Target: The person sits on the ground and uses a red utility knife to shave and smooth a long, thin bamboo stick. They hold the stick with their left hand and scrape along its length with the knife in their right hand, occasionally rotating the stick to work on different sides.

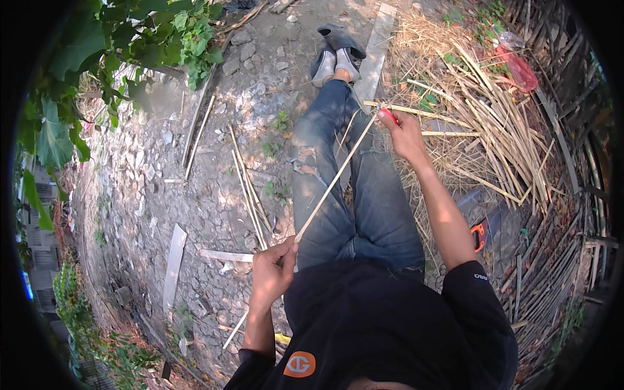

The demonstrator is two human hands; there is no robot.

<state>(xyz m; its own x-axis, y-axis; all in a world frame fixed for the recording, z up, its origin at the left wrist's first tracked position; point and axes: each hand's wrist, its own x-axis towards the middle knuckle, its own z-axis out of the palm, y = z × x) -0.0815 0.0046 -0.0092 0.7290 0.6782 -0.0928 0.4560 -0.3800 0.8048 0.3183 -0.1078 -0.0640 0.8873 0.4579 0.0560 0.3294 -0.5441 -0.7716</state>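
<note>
A long thin bamboo strip (335, 182) runs slantwise over my outstretched legs. My left hand (272, 270) is closed around its near end, by my left hip. At the strip's far end my right hand (408, 138) is closed on a small red-handled tool (389, 116), which lies against the strip. The tool's working end is too small to make out; it looks like a knife. Past my knees, another pale strip (416, 112) reaches from near my right hand toward the pile. A thin curled shaving (350, 127) hangs between my shins.
A heap of split bamboo strips (513, 140) lies at the right. Closer in on that side is an orange-handled handsaw (480, 236). Several loose strips (246, 188) and a flat board (174, 266) lie on the stony ground at the left. A plank (378, 55) extends beyond my feet.
</note>
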